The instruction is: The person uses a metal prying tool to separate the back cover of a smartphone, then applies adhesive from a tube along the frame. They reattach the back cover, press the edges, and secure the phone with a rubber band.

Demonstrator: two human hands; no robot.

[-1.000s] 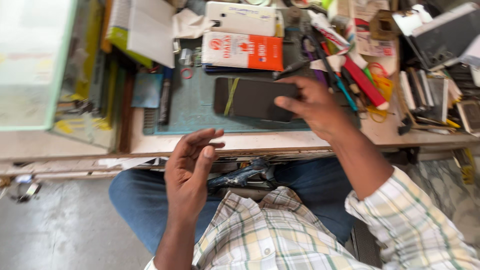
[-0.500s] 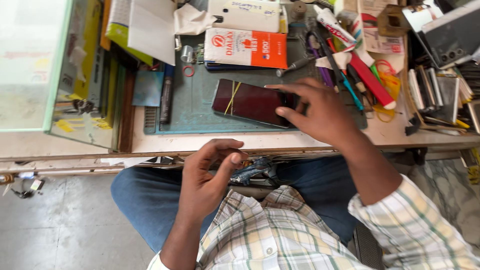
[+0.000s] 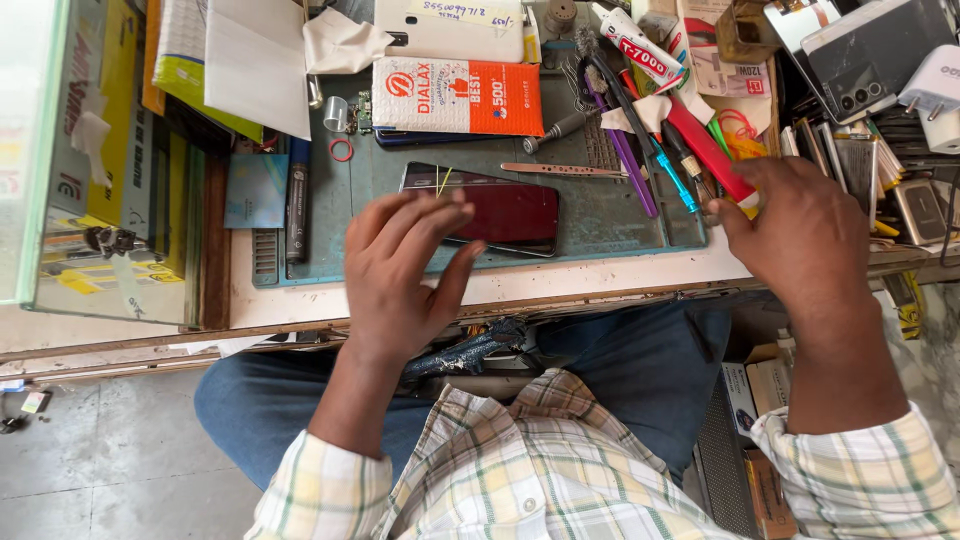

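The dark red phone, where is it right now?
In the head view the dark red phone lies flat on the green work mat, mid-table, just below the metal tweezers, with the left hand over its near edge.

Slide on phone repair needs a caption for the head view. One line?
Left hand hovers over a dark phone on a green mat; right hand reaches toward tools.

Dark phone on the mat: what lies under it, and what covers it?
The phone lies flat on the green mat, with a thin yellow strip across its upper left. The left hand covers its lower left corner, so that part and the mat beneath are hidden.
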